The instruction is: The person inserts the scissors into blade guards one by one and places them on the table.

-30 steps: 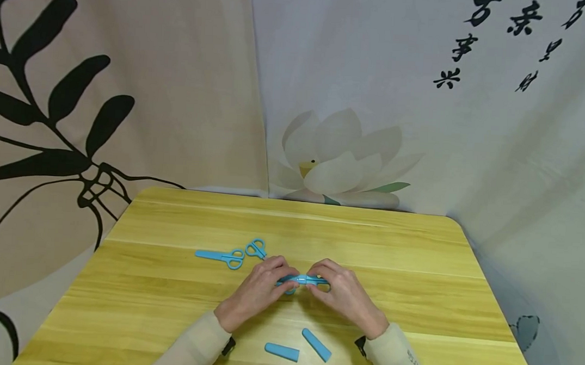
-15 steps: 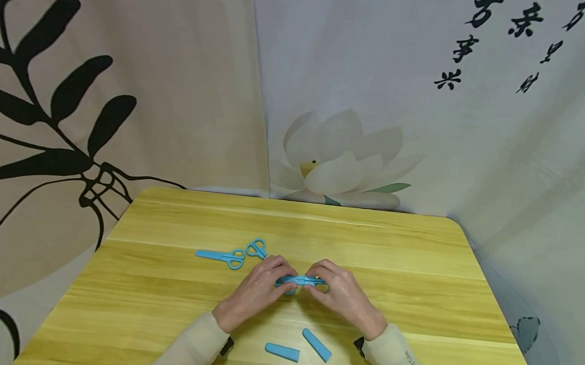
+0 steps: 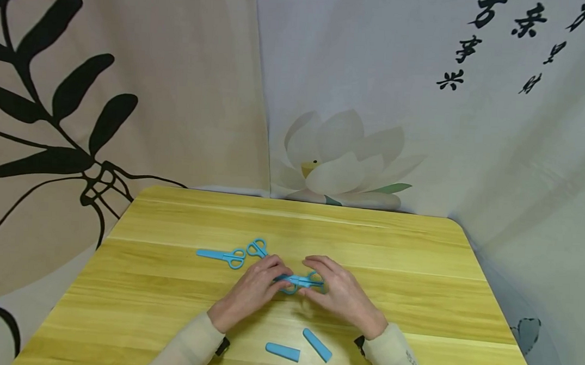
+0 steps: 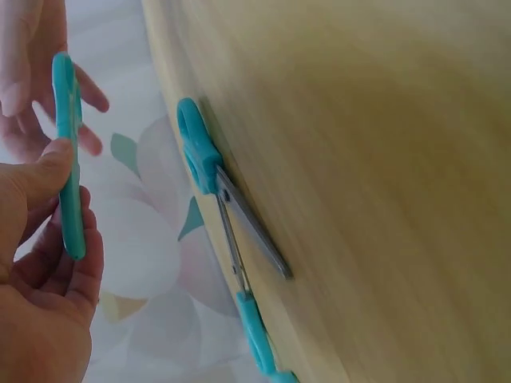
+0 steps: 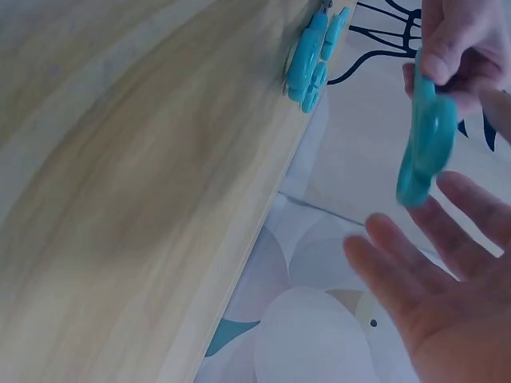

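Note:
A pair of blue scissors point(image 3: 304, 281) with a blue cover over its blades is held up between the hands. My left hand point(image 3: 252, 291) pinches the covered end between thumb and fingers; this grip also shows on the scissors point(image 4: 72, 211) in the left wrist view. Around the handle end, apart from it, my right hand point(image 3: 341, 294) has spread, relaxed fingers; in the right wrist view a gap shows between its palm and the scissors point(image 5: 431, 140). Below, on the table, lie two bare-bladed scissors, one with its handle point(image 4: 196, 148) nearer the right hand, the other's handle point(image 4: 254, 331) further left.
Another covered pair of blue scissors point(image 3: 220, 256) lies at the left on the wooden table point(image 3: 392, 247). Two loose blue blade covers, one flat point(image 3: 282, 352) and one slanted point(image 3: 317, 345), lie near the front. A printed curtain point(image 3: 203, 91) hangs behind the table's far edge.
The right hand's fingers have let go of the scissors' handles and spread apart. The left hand has shifted slightly left with the covered scissors, whose handle loops now show more.

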A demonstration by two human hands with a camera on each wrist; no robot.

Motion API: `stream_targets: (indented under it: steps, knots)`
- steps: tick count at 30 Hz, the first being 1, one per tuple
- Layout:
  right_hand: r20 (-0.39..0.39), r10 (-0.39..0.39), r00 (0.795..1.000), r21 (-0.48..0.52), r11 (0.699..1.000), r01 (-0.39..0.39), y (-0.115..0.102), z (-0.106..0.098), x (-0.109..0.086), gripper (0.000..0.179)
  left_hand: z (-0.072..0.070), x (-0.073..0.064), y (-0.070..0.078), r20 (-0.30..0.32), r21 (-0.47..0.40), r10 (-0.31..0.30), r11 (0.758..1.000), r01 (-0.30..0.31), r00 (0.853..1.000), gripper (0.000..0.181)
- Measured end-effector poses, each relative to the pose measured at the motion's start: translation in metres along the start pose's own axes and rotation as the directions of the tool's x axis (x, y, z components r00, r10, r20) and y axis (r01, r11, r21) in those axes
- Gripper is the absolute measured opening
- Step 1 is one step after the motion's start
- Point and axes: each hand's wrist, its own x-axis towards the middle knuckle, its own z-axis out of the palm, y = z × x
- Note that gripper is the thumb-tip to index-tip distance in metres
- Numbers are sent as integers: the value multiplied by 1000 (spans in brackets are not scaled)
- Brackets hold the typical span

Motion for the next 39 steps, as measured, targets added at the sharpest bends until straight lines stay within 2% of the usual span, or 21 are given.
stream_targets:
  steps: [6,16,29,39]
  knots:
    - [6,57,998,8,998,-57,5,-7,-5,61,-8,-9,-10,0,-5,6,1000,-6,1000,15]
    - [-36,41,999,-42,998,-43,16,-11,-13,60,-27,-30,-31,11,-69,-72,995,73,997,15]
    - [-32,56,998,-59,997,-58,21,-16,-21,60,-57,-55,-60,-14,-90,-122,989,120,992,24]
    - [-27,63,998,-52,997,-64,21,-16,-21,57,-72,-76,-86,12,-81,-154,985,155,988,22]
